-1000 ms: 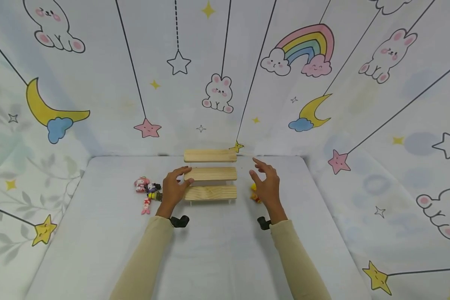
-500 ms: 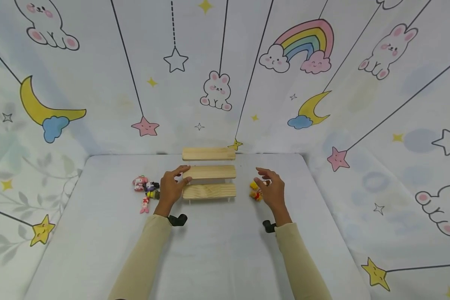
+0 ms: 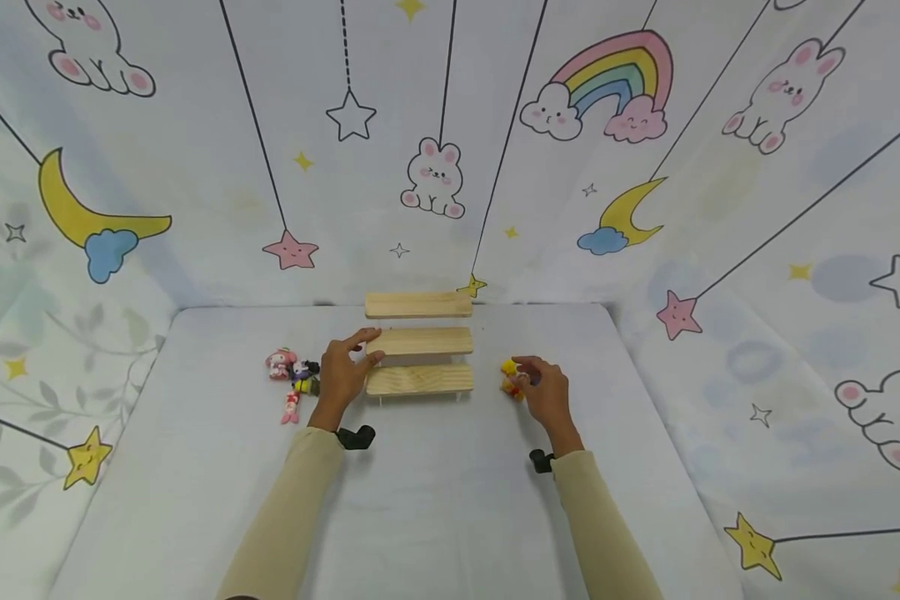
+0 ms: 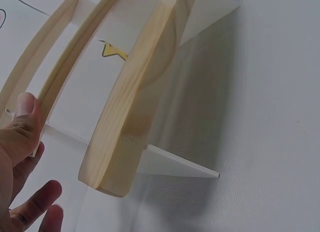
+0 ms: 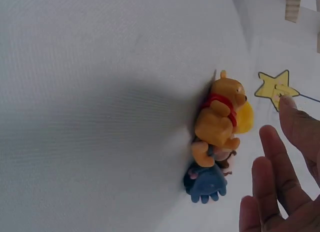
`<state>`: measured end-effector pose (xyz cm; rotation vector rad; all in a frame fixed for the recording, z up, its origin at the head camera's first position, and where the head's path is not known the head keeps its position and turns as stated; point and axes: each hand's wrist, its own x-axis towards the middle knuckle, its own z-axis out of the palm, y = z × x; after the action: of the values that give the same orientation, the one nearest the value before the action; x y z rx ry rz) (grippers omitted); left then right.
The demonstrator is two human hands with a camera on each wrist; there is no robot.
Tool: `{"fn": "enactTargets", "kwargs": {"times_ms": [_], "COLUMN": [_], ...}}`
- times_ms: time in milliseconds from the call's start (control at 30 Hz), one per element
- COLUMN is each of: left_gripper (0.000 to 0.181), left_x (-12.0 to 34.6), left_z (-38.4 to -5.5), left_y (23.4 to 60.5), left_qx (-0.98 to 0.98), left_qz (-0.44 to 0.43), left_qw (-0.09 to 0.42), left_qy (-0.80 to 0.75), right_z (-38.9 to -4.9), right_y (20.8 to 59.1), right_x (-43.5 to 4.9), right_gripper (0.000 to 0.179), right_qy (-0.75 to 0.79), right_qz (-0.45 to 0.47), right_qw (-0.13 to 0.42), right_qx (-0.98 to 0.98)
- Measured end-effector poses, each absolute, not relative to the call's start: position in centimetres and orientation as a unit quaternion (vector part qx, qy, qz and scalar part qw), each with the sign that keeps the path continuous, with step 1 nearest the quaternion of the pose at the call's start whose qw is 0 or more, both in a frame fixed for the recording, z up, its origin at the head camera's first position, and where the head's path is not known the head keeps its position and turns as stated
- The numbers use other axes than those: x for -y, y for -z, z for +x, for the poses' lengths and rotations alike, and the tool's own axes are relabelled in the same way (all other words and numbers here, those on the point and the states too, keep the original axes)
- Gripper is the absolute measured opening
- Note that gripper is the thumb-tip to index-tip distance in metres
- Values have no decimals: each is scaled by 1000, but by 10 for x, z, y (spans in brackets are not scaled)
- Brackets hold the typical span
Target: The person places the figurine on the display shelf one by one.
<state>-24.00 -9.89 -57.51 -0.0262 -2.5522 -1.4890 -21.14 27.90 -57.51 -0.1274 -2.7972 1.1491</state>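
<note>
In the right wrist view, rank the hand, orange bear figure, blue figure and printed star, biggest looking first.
Right hand
Orange bear figure
Blue figure and printed star: too alike in size to rank

Back wall [image 3: 367, 192]: was white, carried a printed rainbow [image 3: 626, 73] with a pale cloud [image 3: 551, 112] and a pink cloud [image 3: 636, 121] at its feet, plus a small rabbit [image 3: 432, 179] and a pink star [image 3: 291, 250] on dark strings [image 3: 252, 114].
Left wall [image 3: 15, 317]: bore grey leaves [image 3: 26, 492] and a smiling yellow star [image 3: 87, 458].
Right wall [image 3: 832, 342]: showed a larger rabbit [image 3: 888, 421] and bluish blotches [image 3: 851, 289].
White surface [image 3: 435, 492]: lay flat between the walls, met the back one along a nearly straight edge.
Light: fell soft and fairly even, left blurred grey shadows on the white surface.
</note>
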Motion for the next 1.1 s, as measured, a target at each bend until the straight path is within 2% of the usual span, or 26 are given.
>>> {"fn": "enactTargets", "kwargs": {"times_ms": [167, 600, 767, 1100], "left_gripper": [45, 45, 45, 46], "left_x": [99, 100, 100, 99], "left_z": [-241, -242, -242, -241], "left_y": [574, 575, 575, 576], "left_qx": [862, 859, 861, 864], "left_qz": [-3, -12, -7, -4], "left_qw": [87, 93, 87, 84], "left_qy": [500, 503, 502, 496], "right_z": [-213, -210, -208, -204], "right_y": [584, 591, 593, 588], "right_x": [-280, -276, -275, -273], "right_gripper": [27, 27, 37, 34], "right_qy": [-325, -293, -285, -268], "right_qz": [-43, -57, -52, -57], "right_qw": [66, 72, 61, 12], "right_qx": [942, 952, 955, 962]}}
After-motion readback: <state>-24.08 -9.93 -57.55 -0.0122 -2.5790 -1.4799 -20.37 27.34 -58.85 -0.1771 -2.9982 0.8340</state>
